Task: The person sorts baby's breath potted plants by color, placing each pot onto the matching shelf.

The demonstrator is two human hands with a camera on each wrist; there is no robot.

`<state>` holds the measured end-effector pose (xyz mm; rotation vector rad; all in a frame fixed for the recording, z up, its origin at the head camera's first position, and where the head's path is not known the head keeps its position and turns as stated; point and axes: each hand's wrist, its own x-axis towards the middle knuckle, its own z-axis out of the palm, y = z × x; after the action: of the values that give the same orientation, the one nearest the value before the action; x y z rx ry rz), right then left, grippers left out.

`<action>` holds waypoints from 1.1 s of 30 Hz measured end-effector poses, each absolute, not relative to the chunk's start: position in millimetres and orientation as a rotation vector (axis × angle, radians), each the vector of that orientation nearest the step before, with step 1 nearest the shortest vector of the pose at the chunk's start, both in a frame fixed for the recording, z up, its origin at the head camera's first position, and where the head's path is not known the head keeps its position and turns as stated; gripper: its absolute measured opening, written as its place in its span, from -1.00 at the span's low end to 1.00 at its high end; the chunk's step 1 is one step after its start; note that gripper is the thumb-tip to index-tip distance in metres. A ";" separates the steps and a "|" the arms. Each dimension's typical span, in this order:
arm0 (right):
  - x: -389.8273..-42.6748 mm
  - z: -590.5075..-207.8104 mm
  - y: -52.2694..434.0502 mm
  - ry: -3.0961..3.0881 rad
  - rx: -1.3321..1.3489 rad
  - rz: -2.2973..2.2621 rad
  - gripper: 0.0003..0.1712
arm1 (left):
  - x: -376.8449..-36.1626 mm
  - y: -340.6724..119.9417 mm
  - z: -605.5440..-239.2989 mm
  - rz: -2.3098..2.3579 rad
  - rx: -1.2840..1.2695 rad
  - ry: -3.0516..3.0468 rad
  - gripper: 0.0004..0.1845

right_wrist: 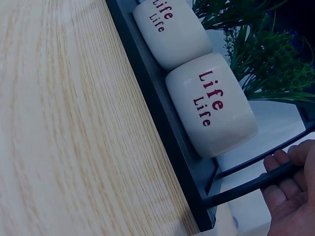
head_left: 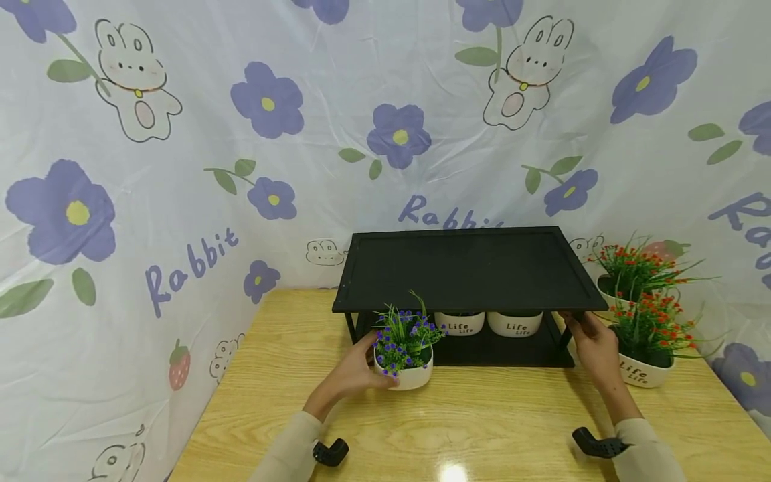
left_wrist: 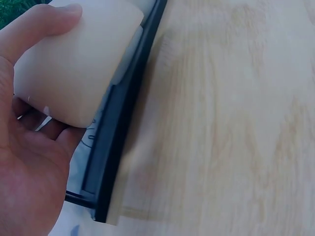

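Note:
In the head view my left hand [head_left: 355,369] grips a white potted plant [head_left: 411,376] with small purple flowers, at the front left of a black two-tier shelf [head_left: 470,268]. The left wrist view has the thumb across the pot's [left_wrist: 83,64] side and fingers beneath, just off the shelf's lower board [left_wrist: 118,128]. My right hand [head_left: 596,345] holds the shelf's front right post [right_wrist: 251,186], with fingers curled round it in the right wrist view. Two white pots lettered "Life" [head_left: 460,325] [right_wrist: 211,105] stand on the lower board; the upper board hides most of their plants in the head view.
To the right of the shelf stand two white pots with red-flowered plants [head_left: 644,371] [head_left: 632,268], one behind the other. The wooden table [head_left: 446,428] extends in front. A printed rabbit-and-flower cloth [head_left: 337,67] hangs behind and at the left side.

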<state>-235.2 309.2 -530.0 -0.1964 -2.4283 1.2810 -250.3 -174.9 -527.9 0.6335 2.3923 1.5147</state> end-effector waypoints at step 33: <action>-234.3 -529.9 307.2 -2.403 -0.188 1.297 -0.45 | -279.3 -163.3 -542.4 1.662 0.442 2.555 0.11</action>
<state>-234.3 307.2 -529.9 -0.1878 -2.4032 1.2971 -279.3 -163.3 -542.4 0.4417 2.5549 1.6618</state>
